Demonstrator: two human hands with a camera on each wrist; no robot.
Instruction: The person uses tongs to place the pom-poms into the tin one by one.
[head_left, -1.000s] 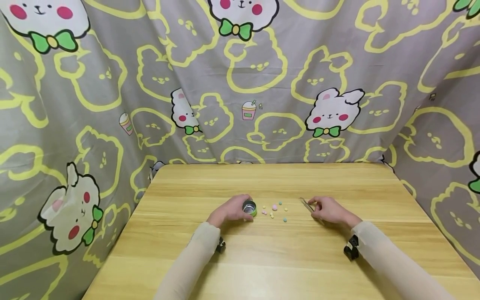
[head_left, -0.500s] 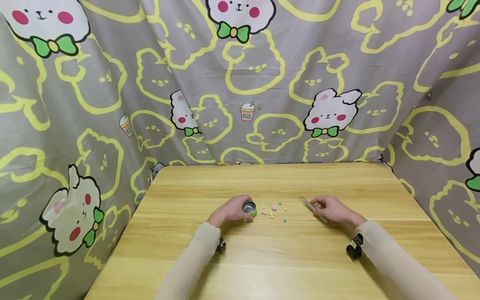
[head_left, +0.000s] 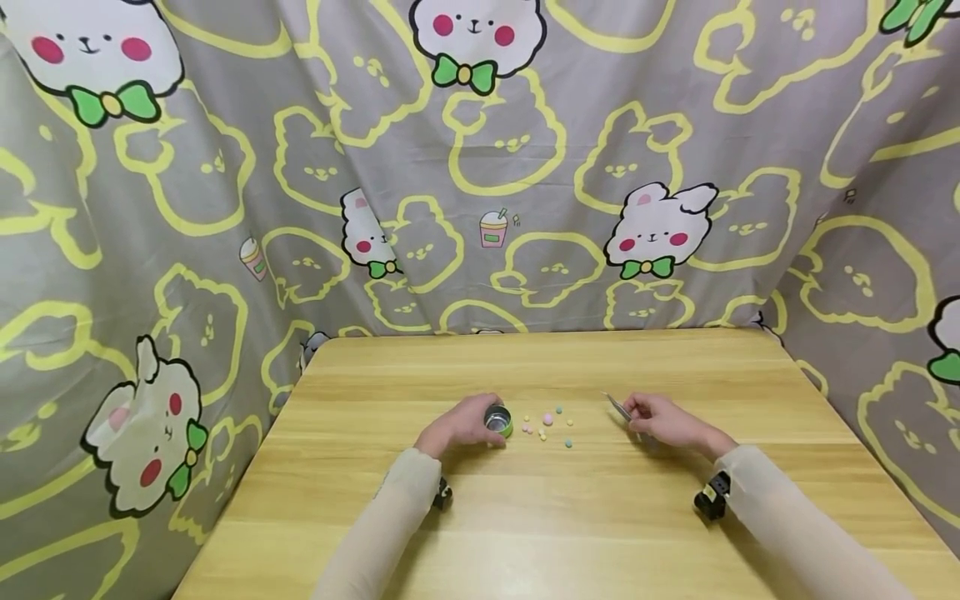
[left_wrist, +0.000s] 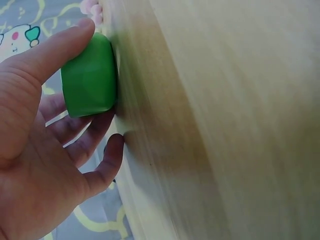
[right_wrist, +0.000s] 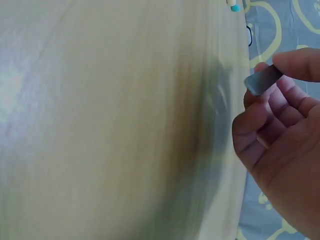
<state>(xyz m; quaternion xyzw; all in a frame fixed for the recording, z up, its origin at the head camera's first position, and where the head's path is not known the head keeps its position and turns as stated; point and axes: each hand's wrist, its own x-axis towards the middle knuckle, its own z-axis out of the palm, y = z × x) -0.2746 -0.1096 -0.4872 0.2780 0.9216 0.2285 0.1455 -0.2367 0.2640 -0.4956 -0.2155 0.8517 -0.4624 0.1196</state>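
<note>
A small round tin (head_left: 498,422), green outside and silver inside, stands open-topped on the table; my left hand (head_left: 462,422) curls round its left side. In the left wrist view the thumb lies along the green tin (left_wrist: 90,77) with fingers beneath it. My right hand (head_left: 664,420) pinches metal tweezers (head_left: 618,408), whose tips point up and left. The right wrist view shows the tweezers' blunt end (right_wrist: 262,81) between thumb and fingers. Between the hands lie several small beads: a larger pink one (head_left: 547,419), a teal one (head_left: 568,443), plus yellow and small pink ones.
The wooden table (head_left: 480,517) reaches back to a grey curtain (head_left: 555,283) with yellow outlines and white animal faces, which also hangs at both sides. Each wrist carries a small black camera, such as the right one (head_left: 711,497).
My right hand has shifted slightly to the right, and the tweezers have turned in its fingers. The left hand stays on the tin, and the beads lie as before.
</note>
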